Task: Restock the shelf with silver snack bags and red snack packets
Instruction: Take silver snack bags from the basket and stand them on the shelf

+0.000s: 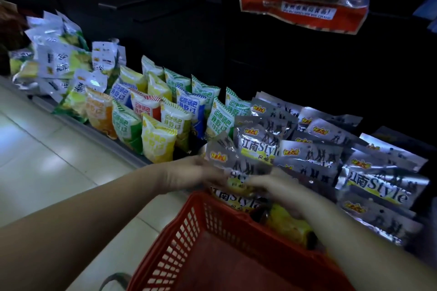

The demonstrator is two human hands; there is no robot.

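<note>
Where the red basket (189, 231) meets the shelf (106, 136), left hand (191, 172) and right hand (276, 188) both grasp one silver snack bag (238, 163), blurred.

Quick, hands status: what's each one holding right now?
Left hand: appears to hold the silver snack bag above the red basket.
Right hand: fingers on the same bag; grip too blurred to tell.

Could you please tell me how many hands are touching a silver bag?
2: left hand at the left edge of the silver bag, right hand at its lower edge.
</note>
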